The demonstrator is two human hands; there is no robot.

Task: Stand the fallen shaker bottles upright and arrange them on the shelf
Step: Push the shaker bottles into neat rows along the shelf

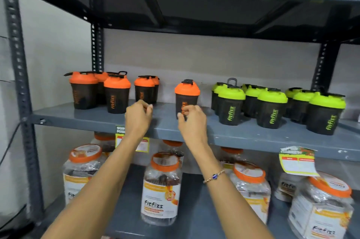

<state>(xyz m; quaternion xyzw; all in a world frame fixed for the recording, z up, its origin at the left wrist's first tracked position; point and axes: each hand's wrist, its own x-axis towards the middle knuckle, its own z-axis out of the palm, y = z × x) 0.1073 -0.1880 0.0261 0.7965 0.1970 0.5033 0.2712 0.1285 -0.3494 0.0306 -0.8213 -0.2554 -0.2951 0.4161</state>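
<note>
the lone orange-lidded shaker bottle (186,98) stands upright on the middle shelf (243,137), in the gap between the orange group (116,93) on the left and the green-lidded shakers (270,108) on the right. i see none lying on its side from here, so to my eye what's left is lining things up.

the right hand (191,121) is at the base of that lone bottle, fingers curled in loosely; the fingertips look to be touching or just shy of the dark cup, but i can't tell if it's really gripped. the left hand (139,115) hovers over the bare shelf in front of the orange group, fingers bunched and holding nothing.

these look like empty plastic shakers, so i'd judge them light, stiff and easy to tip, being tall on a narrow tapering base. the cup wall looks smooth, maybe a little slippery. best to wrap the fingers around the upper cup just under the lid, where it's widest, rather than push low down. the flip cap (187,82) and the carry loops on some lids could pop or swing, so i wouldn't lift by those. sliding it left risks knocking its neighbours over like skittles.
</note>
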